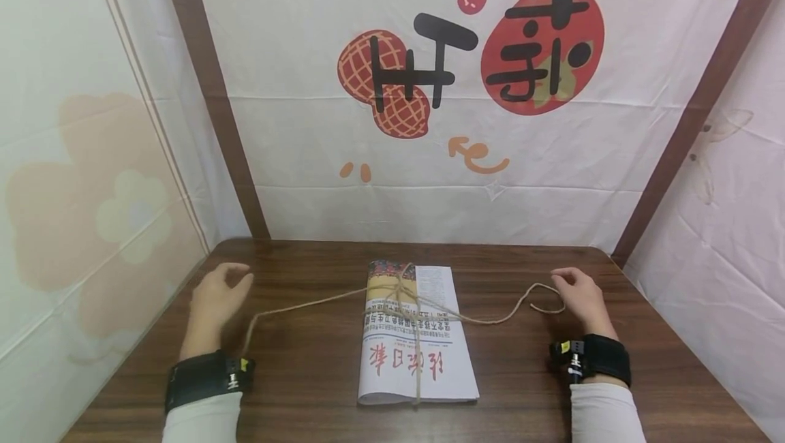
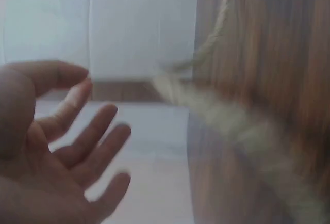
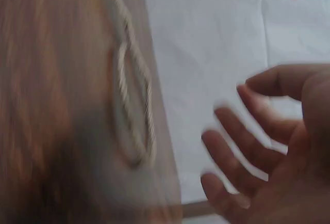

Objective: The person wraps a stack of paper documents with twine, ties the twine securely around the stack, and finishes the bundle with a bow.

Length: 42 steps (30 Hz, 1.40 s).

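A folded newspaper (image 1: 444, 382) with red and black print lies in the middle of the wooden table. Twine (image 1: 306, 305) crosses over it both ways, with strands meeting near its far end. One loose end runs left and bends down beside my left wrist; the other runs right and curls into a loop near my right fingertips. My left hand (image 1: 214, 301) hovers at the left with thumb and forefinger close together, and no twine shows between them in the left wrist view. Near the loop (image 3: 149, 110), my right hand (image 1: 582, 298) is raised with loosely bent fingers, holding nothing.
A brown wooden tabletop (image 1: 294, 375) bears the newspaper. White printed cloth (image 1: 294, 211) hangs behind the table, with further cloth walls on the left and right. Each wrist wears a black strap (image 1: 196, 380) with a small camera.
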### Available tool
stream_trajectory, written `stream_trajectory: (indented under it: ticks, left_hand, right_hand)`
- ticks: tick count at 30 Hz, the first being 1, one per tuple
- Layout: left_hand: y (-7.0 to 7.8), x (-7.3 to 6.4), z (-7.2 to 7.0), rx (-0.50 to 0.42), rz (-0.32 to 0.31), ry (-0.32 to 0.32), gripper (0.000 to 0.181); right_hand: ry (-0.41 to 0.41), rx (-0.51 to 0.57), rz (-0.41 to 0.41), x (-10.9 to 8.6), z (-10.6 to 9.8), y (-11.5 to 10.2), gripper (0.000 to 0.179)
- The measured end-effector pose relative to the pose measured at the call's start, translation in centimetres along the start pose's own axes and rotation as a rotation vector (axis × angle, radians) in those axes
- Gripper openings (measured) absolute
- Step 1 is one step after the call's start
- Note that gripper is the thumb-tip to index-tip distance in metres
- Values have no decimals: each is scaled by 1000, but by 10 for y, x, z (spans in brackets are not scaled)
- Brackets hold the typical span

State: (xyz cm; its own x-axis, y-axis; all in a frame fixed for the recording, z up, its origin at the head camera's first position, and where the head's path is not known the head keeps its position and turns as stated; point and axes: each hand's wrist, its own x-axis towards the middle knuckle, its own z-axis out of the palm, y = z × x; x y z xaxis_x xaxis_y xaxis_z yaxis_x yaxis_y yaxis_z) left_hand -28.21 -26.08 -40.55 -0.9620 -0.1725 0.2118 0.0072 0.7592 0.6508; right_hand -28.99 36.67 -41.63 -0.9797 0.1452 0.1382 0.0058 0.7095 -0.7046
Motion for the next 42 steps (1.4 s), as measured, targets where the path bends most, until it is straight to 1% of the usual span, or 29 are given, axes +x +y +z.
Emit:
stream_trajectory:
  ticks: [2,3,6,8,10,12,14,17,19,23,25,27,30,32,34,37,38,42]
  left_hand:
    - [15,1,11,-31,124,-28,41]
    - [24,1,18,-53,186,-60,39]
    - [51,0,41,-122,339,-213,38]
    - [68,-2,60,-154,403,-322,39]
    - [81,-5,79,-165,430,-405,40]
    - [90,-8,96,-156,420,-457,43]
    - [95,-12,109,-132,384,-490,47]
    - [98,-16,120,-94,332,-501,49]
    - [99,-18,122,-91,300,-504,45]
    - [100,-17,122,-117,282,-497,34]
    - [100,-16,121,-133,312,-495,31]
    - [102,-15,118,-157,344,-496,30]
    - [103,-14,114,-176,390,-487,26]
    - [104,-13,108,-184,394,-480,24]
    - [103,-12,101,-190,393,-476,25]
    - [100,-11,87,-194,379,-491,30]
    - [99,-10,82,-194,384,-498,31]
    - [94,-10,65,-190,398,-537,29]
  right_hand:
    - [-58,37,-92,2,8,-9,42]
    - [-99,54,-139,3,13,-15,40]
    - [-217,73,-248,6,34,-37,33]
    - [-291,47,-306,6,51,-53,28]
    - [-346,-6,-356,5,69,-69,25]
    - [-387,-50,-395,1,88,-83,22]
    - [-421,-85,-413,-3,104,-94,22]
    - [-450,-118,-403,-9,123,-104,21]
    - [-458,-129,-399,-13,130,-107,20]
    - [-457,-123,-415,-14,136,-109,11]
    - [-454,-114,-422,-13,135,-107,6]
    - [-454,-104,-424,-10,131,-105,6]
    - [-445,-78,-437,-5,119,-99,6]
    - [-434,-67,-432,-2,107,-93,7]
    - [-420,-66,-409,0,94,-87,7]
    - [-418,-80,-367,3,73,-76,9]
    - [-422,-80,-353,3,67,-72,10]
    - [-456,-68,-340,4,47,-60,15]
